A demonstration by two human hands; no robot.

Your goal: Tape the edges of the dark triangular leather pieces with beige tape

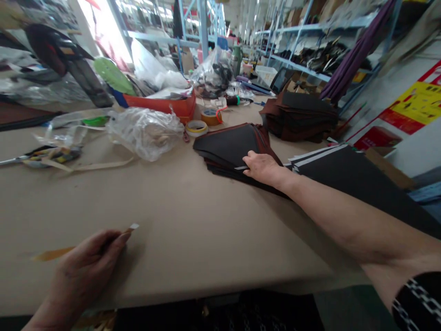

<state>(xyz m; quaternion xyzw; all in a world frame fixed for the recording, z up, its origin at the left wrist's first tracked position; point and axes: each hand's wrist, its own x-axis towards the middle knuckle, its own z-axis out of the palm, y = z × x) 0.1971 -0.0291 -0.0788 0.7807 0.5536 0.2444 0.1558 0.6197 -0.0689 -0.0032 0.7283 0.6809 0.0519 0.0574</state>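
Observation:
My left hand [84, 264] lies at the near edge of the tan-covered table [179, 230], pinching a narrow tan strip [57, 253] with a small white tip [133, 226]. My right hand [263, 168] rests on a stack of dark leather pieces with reddish-brown edges [225, 151]. Its fingers lie along the stack's edge, where a thin pale sliver [241, 168] shows. Whether that hand grips a layer is hidden. Large black sheets with white edges [347, 177] lie under my right forearm. A taller dark leather pile [299, 115] stands beyond.
A crumpled clear plastic bag [144, 133], tape rolls [196, 128], and a red crate [160, 103] stand at the table's far side. Tools and a beige strap [51, 156] lie at the left. Blue metal shelving [296, 59] with stored goods lines the aisle behind.

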